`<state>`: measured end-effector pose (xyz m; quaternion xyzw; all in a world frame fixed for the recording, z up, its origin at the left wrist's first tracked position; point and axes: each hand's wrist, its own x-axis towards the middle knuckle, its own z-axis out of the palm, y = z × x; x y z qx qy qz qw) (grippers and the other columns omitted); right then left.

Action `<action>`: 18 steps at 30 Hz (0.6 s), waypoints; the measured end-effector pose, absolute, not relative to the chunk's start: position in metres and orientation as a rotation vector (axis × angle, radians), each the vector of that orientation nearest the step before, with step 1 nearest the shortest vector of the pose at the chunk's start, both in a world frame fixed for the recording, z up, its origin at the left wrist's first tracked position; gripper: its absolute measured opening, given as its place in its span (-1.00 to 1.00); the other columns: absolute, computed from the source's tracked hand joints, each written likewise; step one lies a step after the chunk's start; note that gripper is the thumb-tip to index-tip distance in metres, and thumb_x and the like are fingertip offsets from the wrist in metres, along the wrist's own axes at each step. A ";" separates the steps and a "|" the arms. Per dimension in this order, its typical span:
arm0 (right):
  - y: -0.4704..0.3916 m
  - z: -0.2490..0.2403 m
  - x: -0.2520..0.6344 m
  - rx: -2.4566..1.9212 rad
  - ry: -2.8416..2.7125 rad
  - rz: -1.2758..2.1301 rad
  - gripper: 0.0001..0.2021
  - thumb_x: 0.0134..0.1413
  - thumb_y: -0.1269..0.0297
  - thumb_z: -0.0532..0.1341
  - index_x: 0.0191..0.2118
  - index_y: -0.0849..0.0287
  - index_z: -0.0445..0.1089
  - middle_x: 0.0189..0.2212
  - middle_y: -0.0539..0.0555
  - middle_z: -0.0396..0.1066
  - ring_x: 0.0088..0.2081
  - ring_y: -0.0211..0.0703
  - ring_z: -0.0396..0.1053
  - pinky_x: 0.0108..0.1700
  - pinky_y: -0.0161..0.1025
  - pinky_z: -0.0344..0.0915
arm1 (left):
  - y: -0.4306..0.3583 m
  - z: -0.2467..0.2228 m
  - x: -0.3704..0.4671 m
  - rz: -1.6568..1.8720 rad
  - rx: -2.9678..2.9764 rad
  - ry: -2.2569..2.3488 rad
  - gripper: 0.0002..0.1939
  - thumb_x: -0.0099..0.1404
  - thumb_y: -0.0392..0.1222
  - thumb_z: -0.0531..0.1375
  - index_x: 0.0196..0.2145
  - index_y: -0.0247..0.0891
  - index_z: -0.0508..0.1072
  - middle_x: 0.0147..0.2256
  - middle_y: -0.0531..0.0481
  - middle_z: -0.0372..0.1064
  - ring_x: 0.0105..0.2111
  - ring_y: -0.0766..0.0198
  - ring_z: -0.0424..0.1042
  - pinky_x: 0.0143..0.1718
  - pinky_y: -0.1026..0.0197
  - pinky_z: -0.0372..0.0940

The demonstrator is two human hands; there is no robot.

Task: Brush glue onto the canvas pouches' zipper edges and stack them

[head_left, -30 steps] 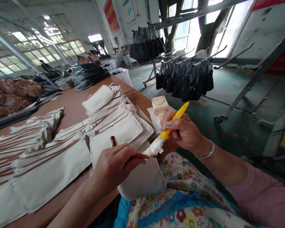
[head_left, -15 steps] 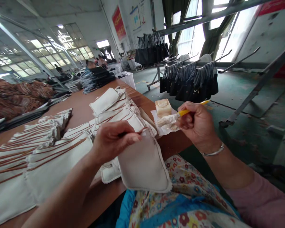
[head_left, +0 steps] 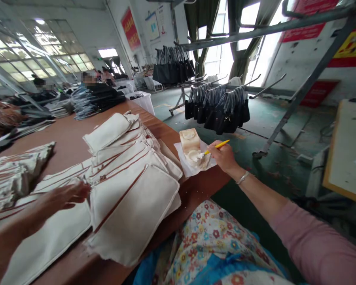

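Observation:
My right hand (head_left: 223, 156) grips a yellow-handled brush (head_left: 218, 146), its tip down in a small tub of white paste (head_left: 195, 156). The tub has a cream block-like lid or back and stands on a white sheet (head_left: 184, 171) at the table's edge. My left hand (head_left: 72, 194), slightly blurred, is over the cream fabric pieces with fingers stretched out and nothing held. Beside it, a cream pouch-like piece (head_left: 136, 209) with a brown strip along one edge lies on top of a pile of similar pieces (head_left: 109, 132).
Another stack of cream pieces (head_left: 20, 170) is at the left of the brown table (head_left: 68, 138). Black bags (head_left: 218, 113) hang on a metal rack (head_left: 302, 79) beyond. People sit further back. A light-topped table (head_left: 348, 150) stands at the right.
My left hand has let go of the cream piece and moved left; a piece now lies flat on the pile. My right hand has brought the brush into the paste tub. The view has shifted right.

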<state>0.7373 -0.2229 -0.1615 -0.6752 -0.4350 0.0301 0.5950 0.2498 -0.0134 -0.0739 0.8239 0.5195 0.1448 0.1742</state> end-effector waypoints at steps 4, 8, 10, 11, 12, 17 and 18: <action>-0.192 -0.185 0.735 -1.678 -1.137 0.075 -0.81 0.09 0.21 0.19 -0.47 0.16 0.43 -0.49 0.09 0.49 -0.40 -0.07 0.42 -0.28 -0.23 0.27 | -0.034 -0.118 0.285 0.223 2.379 1.398 -0.46 0.26 0.31 0.08 -0.18 -0.18 0.55 -0.20 -0.10 0.60 -0.18 0.03 0.55 -0.19 0.16 0.39; -0.186 -0.194 0.734 -1.701 -1.195 0.057 -0.81 0.10 0.21 0.20 -0.45 0.16 0.45 -0.45 0.11 0.51 -0.38 -0.05 0.44 -0.26 -0.22 0.29 | -0.054 -0.137 0.341 0.145 2.539 1.472 -0.45 0.34 0.22 0.01 -0.02 -0.25 0.51 -0.15 -0.15 0.53 -0.19 0.05 0.52 -0.17 0.16 0.32; -0.193 -0.193 0.735 -1.697 -1.202 0.024 -0.78 0.16 0.18 0.17 -0.42 0.16 0.45 -0.43 0.12 0.51 -0.36 -0.04 0.45 -0.25 -0.21 0.29 | -0.058 -0.142 0.362 0.115 2.566 1.473 -0.46 0.37 0.19 -0.04 -0.01 -0.21 0.51 -0.15 -0.15 0.51 -0.19 0.06 0.50 -0.20 0.16 0.29; -0.198 -0.192 0.736 -1.693 -1.207 0.008 -0.76 0.19 0.16 0.15 -0.40 0.16 0.45 -0.42 0.12 0.51 -0.36 -0.04 0.45 -0.25 -0.21 0.29 | -0.058 -0.144 0.370 0.099 2.572 1.468 -0.47 0.38 0.18 -0.05 -0.02 -0.19 0.51 -0.15 -0.16 0.50 -0.19 0.07 0.50 -0.21 0.17 0.28; -0.203 -0.192 0.736 -1.688 -1.217 -0.003 -0.76 0.21 0.16 0.14 -0.38 0.16 0.45 -0.41 0.12 0.51 -0.36 -0.05 0.44 -0.25 -0.22 0.29 | -0.058 -0.146 0.376 0.089 2.568 1.478 -0.48 0.37 0.17 -0.04 -0.04 -0.19 0.52 -0.15 -0.16 0.51 -0.18 0.06 0.50 -0.22 0.18 0.27; -0.229 -0.190 0.733 -1.662 -1.319 -0.011 -0.81 0.16 0.18 0.19 -0.38 0.14 0.45 -0.42 0.11 0.51 -0.38 -0.06 0.44 -0.26 -0.21 0.29 | -0.058 -0.147 0.393 0.169 2.394 1.533 -0.59 0.32 0.09 0.07 -0.10 -0.21 0.53 -0.17 -0.13 0.55 -0.20 0.08 0.50 -0.27 0.21 0.23; -0.232 -0.191 0.733 -1.659 -1.322 -0.020 -0.81 0.17 0.18 0.19 -0.38 0.14 0.45 -0.42 0.11 0.51 -0.37 -0.05 0.44 -0.24 -0.20 0.29 | -0.059 -0.146 0.394 0.198 2.340 1.517 -0.60 0.30 0.07 0.09 -0.12 -0.21 0.54 -0.20 -0.12 0.56 -0.22 0.10 0.50 -0.27 0.21 0.23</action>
